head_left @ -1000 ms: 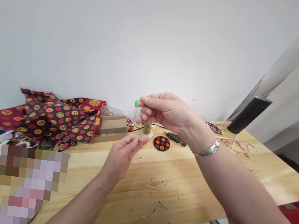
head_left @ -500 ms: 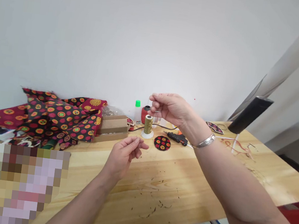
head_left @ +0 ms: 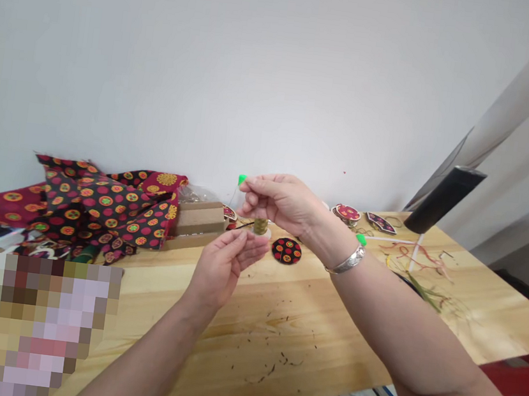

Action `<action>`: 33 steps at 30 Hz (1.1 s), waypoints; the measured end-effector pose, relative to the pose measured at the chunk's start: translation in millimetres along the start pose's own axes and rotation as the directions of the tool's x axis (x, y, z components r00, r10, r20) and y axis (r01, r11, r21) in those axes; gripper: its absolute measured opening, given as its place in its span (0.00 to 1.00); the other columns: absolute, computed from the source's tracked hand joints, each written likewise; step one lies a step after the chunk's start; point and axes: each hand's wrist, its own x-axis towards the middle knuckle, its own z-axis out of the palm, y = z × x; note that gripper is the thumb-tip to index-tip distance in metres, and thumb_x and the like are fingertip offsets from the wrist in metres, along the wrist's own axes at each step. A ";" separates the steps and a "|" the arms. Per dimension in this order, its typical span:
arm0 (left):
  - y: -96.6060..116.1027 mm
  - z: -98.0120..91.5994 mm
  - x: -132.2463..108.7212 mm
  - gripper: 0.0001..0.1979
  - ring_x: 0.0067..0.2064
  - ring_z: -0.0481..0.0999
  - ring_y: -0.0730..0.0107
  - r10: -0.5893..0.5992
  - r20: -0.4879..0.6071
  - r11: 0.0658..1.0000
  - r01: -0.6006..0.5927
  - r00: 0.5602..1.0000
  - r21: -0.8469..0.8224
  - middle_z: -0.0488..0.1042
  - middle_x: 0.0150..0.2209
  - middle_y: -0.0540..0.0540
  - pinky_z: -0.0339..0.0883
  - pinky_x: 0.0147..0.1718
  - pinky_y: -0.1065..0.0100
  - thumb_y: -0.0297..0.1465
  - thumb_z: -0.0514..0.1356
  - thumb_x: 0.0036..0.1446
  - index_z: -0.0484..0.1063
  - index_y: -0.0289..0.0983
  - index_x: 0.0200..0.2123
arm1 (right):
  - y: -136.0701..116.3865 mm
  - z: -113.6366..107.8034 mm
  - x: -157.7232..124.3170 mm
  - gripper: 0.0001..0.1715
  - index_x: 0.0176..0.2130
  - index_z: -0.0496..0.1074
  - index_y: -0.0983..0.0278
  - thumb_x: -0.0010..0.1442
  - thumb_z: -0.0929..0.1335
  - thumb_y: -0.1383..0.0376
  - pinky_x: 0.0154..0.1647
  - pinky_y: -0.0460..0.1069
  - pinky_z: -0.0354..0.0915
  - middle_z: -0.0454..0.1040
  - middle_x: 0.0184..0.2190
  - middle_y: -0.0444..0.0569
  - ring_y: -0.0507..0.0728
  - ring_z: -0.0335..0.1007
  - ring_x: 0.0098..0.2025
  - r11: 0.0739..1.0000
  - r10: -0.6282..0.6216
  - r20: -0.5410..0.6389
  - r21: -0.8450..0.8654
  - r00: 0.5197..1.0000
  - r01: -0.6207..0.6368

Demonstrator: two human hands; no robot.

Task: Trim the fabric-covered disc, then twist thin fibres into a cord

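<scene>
My right hand (head_left: 283, 205), wearing a silver bracelet (head_left: 349, 260), is raised above the table with thumb and forefinger pinched. A fine thread (head_left: 234, 193) hangs from its fingertips. Just below it, my left hand (head_left: 218, 266) has its thumb pressed to the forefinger; whatever lies in that pinch is too fine to make out. Behind the hands stands a spool of gold thread (head_left: 260, 227), partly covered by my right hand. A round patterned fabric piece (head_left: 286, 251) lies flat to the right of the spool.
Patterned cloth (head_left: 100, 203) is heaped at the left beside a cardboard box (head_left: 201, 222). Against the wall, a green-capped bottle (head_left: 242, 180) is mostly hidden. Fabric-covered pieces (head_left: 347, 213), loose cords (head_left: 423, 259) and a black cylinder (head_left: 445, 201) are at the right.
My right hand has moved left and slightly down, closer to my left hand, and now covers part of the spool. My left hand has shifted slightly up.
</scene>
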 end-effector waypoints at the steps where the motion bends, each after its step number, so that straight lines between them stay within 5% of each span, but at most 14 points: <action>1: 0.0 -0.5 -0.7 0.06 0.31 0.78 0.68 -0.014 -0.013 1.000 0.014 1.000 0.004 0.80 0.31 0.43 0.68 0.37 0.64 0.32 0.63 0.49 0.71 0.34 0.29 | 2.6 -3.1 0.7 0.08 0.25 0.69 0.68 0.55 0.66 0.68 0.29 0.44 0.65 0.68 0.18 0.43 0.48 0.65 0.23 1.000 0.004 -0.007 0.009 1.000 -0.004; 5: -2.2 -4.7 -1.7 0.06 0.18 0.64 0.82 0.020 -0.040 0.999 -0.018 0.999 0.029 0.76 0.25 0.48 0.64 0.24 0.73 0.31 0.63 0.49 0.72 0.34 0.29 | 15.1 -18.1 2.5 0.07 0.26 0.70 0.69 0.53 0.68 0.67 0.34 0.48 0.68 0.70 0.20 0.45 0.49 0.68 0.25 0.997 0.041 -0.001 0.058 0.999 -0.041; 8: -5.0 -6.1 -1.7 0.07 0.17 0.55 0.85 0.034 -0.035 0.999 -0.033 0.999 0.043 0.68 0.19 0.53 0.56 0.19 0.77 0.31 0.65 0.47 0.73 0.33 0.28 | 20.8 -25.0 2.2 0.07 0.27 0.70 0.69 0.53 0.68 0.67 0.36 0.49 0.69 0.70 0.21 0.45 0.50 0.69 0.26 0.990 0.073 0.016 0.123 0.997 -0.074; 15: -11.0 -12.2 0.4 0.10 0.19 0.53 0.84 0.057 -0.057 0.992 -0.050 0.997 0.114 0.61 0.18 0.54 0.45 0.16 0.78 0.33 0.67 0.44 0.75 0.32 0.28 | 13.6 -32.1 1.1 0.08 0.25 0.68 0.68 0.52 0.70 0.66 0.38 0.50 0.67 0.67 0.19 0.41 0.49 0.66 0.25 0.976 0.054 0.019 0.209 0.998 -0.057; 26: -12.7 -21.2 -0.1 0.10 0.20 0.56 0.82 0.042 0.000 0.966 -0.041 0.999 0.255 0.65 0.20 0.53 0.47 0.17 0.76 0.34 0.66 0.46 0.76 0.33 0.30 | 7.0 -48.8 -0.8 0.14 0.22 0.67 0.67 0.50 0.71 0.61 0.32 0.49 0.66 0.67 0.16 0.41 0.51 0.69 0.24 0.986 0.046 -0.083 0.164 0.995 -0.032; 33: -8.4 -23.0 -0.3 0.08 0.20 0.58 0.82 -0.013 0.058 0.947 -0.007 0.998 0.321 0.67 0.20 0.51 0.48 0.17 0.76 0.32 0.66 0.46 0.77 0.32 0.29 | 7.4 -56.7 -5.3 0.11 0.26 0.72 0.69 0.49 0.72 0.62 0.28 0.45 0.62 0.57 0.10 0.35 0.48 0.63 0.19 0.996 0.093 -0.065 0.011 0.994 -0.093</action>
